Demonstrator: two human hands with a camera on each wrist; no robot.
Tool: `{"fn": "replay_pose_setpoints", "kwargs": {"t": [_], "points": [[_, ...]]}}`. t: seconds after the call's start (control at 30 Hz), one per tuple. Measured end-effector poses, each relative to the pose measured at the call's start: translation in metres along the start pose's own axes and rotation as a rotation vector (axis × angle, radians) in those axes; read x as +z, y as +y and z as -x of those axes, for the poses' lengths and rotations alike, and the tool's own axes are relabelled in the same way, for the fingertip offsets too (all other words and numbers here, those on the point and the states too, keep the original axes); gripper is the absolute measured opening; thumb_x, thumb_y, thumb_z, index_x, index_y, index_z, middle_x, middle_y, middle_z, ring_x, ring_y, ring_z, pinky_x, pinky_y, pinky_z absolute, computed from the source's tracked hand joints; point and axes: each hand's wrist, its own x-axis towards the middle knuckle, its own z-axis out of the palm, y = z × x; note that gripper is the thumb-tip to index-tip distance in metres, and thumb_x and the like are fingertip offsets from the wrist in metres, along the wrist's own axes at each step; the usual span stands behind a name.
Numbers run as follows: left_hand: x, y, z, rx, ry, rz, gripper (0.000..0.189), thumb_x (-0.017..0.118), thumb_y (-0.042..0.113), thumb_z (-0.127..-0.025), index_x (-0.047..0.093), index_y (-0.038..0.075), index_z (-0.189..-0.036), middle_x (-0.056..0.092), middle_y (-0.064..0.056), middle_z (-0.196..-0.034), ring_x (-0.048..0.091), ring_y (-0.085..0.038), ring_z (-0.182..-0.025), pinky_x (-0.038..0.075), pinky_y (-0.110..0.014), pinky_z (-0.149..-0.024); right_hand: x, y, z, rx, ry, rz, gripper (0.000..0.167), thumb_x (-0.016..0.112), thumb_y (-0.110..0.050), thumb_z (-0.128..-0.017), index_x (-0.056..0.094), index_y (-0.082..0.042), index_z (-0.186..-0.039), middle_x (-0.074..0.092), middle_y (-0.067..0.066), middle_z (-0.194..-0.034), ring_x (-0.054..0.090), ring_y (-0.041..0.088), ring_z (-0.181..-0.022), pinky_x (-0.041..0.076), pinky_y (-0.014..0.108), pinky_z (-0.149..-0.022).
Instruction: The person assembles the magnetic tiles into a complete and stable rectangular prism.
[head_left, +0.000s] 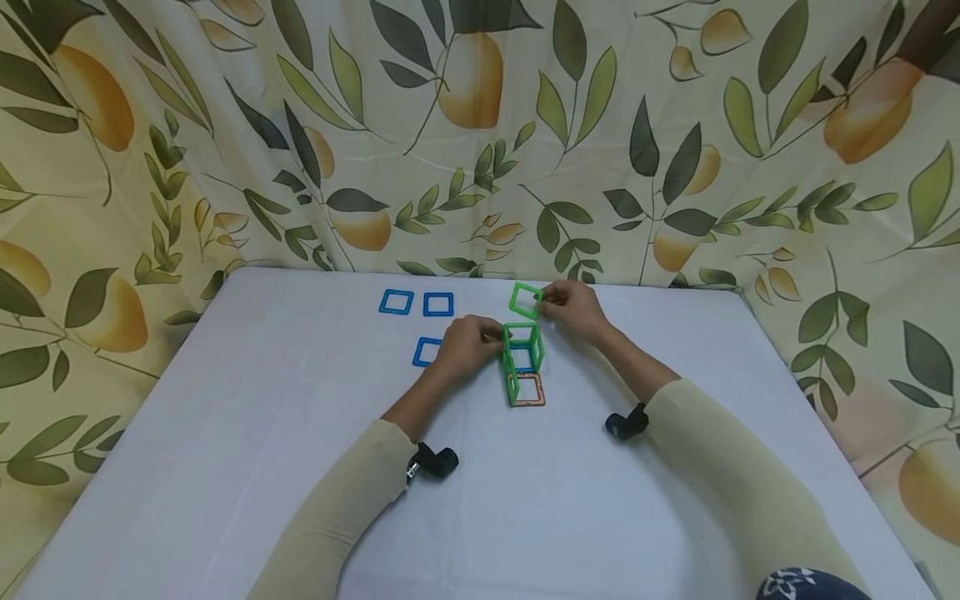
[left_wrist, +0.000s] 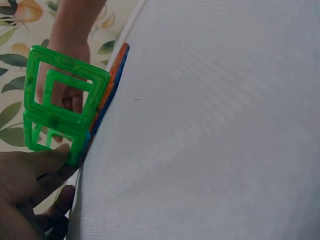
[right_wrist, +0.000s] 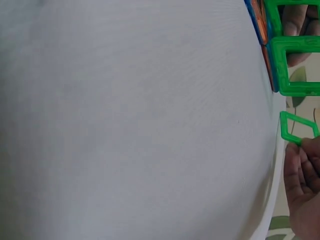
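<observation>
My right hand (head_left: 576,308) pinches one edge of a green square magnetic tile (right_wrist: 284,127), held tilted behind a small structure of magnetic tiles. Green square tiles (head_left: 507,362) stand upright as walls of that structure. Blue (head_left: 523,369) and orange (head_left: 531,403) tiles lie flat at its base, the orange one nearest me. At the far left corner, my left hand (head_left: 467,343) grips a green wall tile; the left wrist view shows its thumb against the lower green frame (left_wrist: 72,156).
Two blue square tiles (head_left: 396,292) (head_left: 438,314) lie at the back left of the white table (head_left: 480,517). Another blue tile (head_left: 418,352) is partly covered by my left hand. A leaf-and-fruit patterned cloth (head_left: 480,208) hangs behind the table's far edge.
</observation>
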Motion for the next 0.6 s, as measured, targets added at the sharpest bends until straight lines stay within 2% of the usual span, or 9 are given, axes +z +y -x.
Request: {"fn": "replay_pose_setpoints", "kwargs": {"t": [0.17, 0.33, 0.6], "points": [[0.001, -0.001, 0.001, -0.002, 0.005, -0.002, 0.025, 0.076, 0.014, -0.098, 0.077, 0.009, -0.123, 0.076, -0.003, -0.114, 0.068, -0.018, -0.102, 0.054, -0.036, -0.091, -0.001, 0.004, 0.006, -0.026, 0.001, -0.014, 0.02, 0.071, -0.003, -0.099, 0.072, 0.008, -0.116, 0.074, 0.02, -0.106, 0.068, 0.029, -0.095, 0.05, 0.025, -0.077], [0.003, -0.001, 0.001, -0.008, 0.003, -0.005, 0.026, 0.076, 0.014, -0.098, 0.077, 0.009, -0.124, 0.077, -0.002, -0.114, 0.068, -0.018, -0.104, 0.054, -0.037, -0.094, -0.001, 0.007, 0.01, -0.008, 0.005, -0.031, 0.019, 0.073, -0.004, -0.099, 0.073, 0.007, -0.115, 0.075, 0.018, -0.104, 0.067, 0.023, -0.089, 0.049, 0.021, -0.073], [0.003, 0.0, 0.001, -0.013, 0.014, -0.005, 0.027, 0.076, 0.015, -0.098, 0.076, 0.009, -0.125, 0.076, -0.002, -0.115, 0.068, -0.019, -0.106, 0.053, -0.037, -0.095, -0.004, 0.007, 0.021, -0.03, 0.038, -0.01, 0.018, 0.076, -0.006, -0.097, 0.074, 0.005, -0.11, 0.076, 0.016, -0.101, 0.069, 0.022, -0.088, 0.051, 0.022, -0.073]]}}
